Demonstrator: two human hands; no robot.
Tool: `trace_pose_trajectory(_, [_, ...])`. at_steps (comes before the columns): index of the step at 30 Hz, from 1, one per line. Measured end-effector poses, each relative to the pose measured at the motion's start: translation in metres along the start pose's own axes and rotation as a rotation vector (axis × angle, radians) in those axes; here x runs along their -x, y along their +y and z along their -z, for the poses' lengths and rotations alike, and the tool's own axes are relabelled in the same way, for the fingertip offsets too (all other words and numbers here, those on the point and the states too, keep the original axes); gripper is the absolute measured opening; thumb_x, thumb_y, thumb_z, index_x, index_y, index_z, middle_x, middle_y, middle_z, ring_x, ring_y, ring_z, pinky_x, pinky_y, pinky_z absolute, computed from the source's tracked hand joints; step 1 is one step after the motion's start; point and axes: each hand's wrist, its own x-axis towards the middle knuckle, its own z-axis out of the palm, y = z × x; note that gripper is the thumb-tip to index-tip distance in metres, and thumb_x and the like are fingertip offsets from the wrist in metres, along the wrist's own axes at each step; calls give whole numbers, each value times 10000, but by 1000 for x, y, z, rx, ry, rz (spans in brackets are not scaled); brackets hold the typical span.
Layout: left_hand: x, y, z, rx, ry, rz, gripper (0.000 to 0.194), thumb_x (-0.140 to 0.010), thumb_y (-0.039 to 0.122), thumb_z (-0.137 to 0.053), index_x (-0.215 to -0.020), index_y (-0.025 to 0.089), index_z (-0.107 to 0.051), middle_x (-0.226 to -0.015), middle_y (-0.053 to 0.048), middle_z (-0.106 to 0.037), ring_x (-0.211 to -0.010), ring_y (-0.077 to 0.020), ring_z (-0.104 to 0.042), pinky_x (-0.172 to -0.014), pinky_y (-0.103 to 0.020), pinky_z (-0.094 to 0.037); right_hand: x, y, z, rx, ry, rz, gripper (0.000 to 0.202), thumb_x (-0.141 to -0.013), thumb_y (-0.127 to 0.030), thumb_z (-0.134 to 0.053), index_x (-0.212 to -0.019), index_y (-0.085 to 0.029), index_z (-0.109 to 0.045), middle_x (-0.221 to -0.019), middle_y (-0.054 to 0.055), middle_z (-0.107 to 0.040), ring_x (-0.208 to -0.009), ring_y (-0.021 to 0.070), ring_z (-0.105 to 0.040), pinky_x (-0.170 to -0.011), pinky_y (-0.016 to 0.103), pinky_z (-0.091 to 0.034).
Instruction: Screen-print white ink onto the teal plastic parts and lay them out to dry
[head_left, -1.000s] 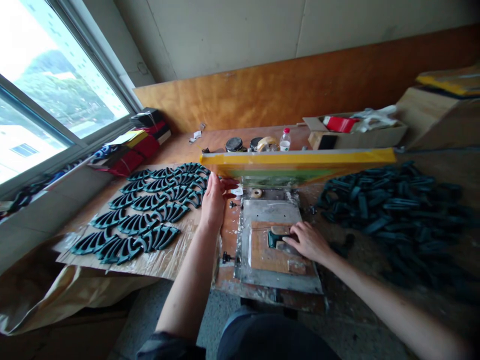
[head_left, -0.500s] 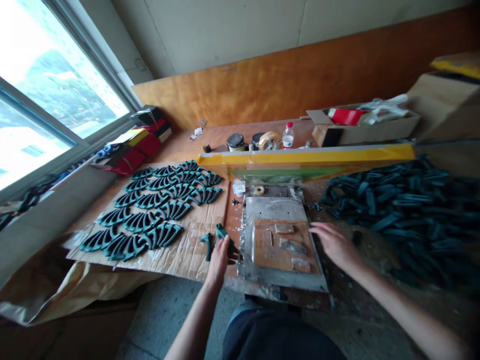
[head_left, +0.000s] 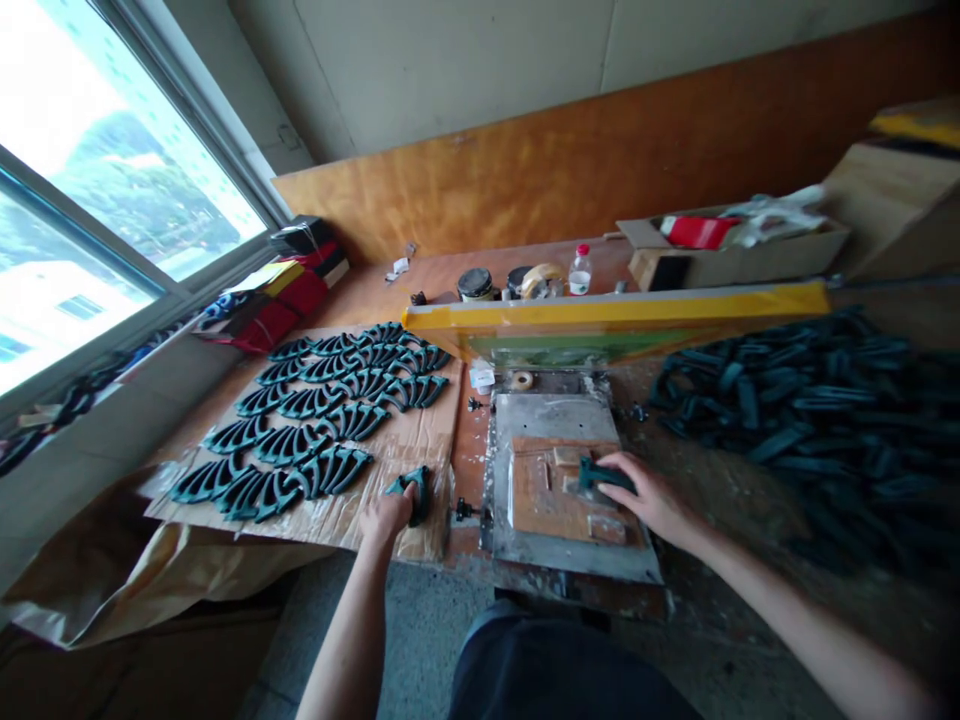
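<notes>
On the cardboard sheet point(head_left: 439, 440), my left hand point(head_left: 385, 517) has its fingers closed on a dark green curved plastic handle point(head_left: 397, 485). A second green handle point(head_left: 421, 497) lies right against it. My right hand point(head_left: 651, 497) grips another dark green handle point(head_left: 596, 474) by one end, over the wooden fixture point(head_left: 534, 505). That fixture, with small raised blocks, is on a grey metal plate point(head_left: 502, 420). Whether the right handle touches the blocks cannot be made out. Rows of fanned-out green handles point(head_left: 259, 490) cover the cardboard to the left.
A yellow-edged screen frame point(head_left: 615, 306) stands tilted up behind the plate. To the right lies a large heap of green handles point(head_left: 810, 400). Jars point(head_left: 475, 284), a tape roll point(head_left: 541, 280), a bottle point(head_left: 580, 268) and an open carton point(head_left: 742, 260) are farther back.
My left hand has moved left with its handle, beside the one lying on the cardboard. My right hand has come in over the fixture, now with a green handle in its fingers.
</notes>
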Motion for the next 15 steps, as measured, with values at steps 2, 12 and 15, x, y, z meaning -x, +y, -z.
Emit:
trace_pose_trajectory(2, [-5,27,23,105,19,-74,431,-860,475,-481,-922,104,-692,-804,-189,-692,-922,-354,-664,-849,-481,-461,-13,-26,-13,97,-51,110,296,-959,-355,-405,-1119,-235,-622,-1028,61,-648,-920,201,-633,-820,330,-512])
trace_pose_trajectory(12, [52,166,106,1324,5,-735,723,-859,750,-253,-872,143,-646,-566,-20,-575,-479,-113,-508,-495,-218,-430,-45,-37,-1,538,-31,382,468,-848,-192,-548,-1303,-296,-577,-962,71,-615,-955,224,-547,-817,336,-468])
trace_pose_trajectory(15, [68,128,84,1210,7,-615,689,-865,726,-318,-949,149,-685,-689,-39,-648,-575,-135,-562,-530,-232,-447,-62,-43,12,495,25,347,486,-839,-285,-598,-1322,-283,-548,-1046,82,-598,-1016,250,-540,-860,378,-471])
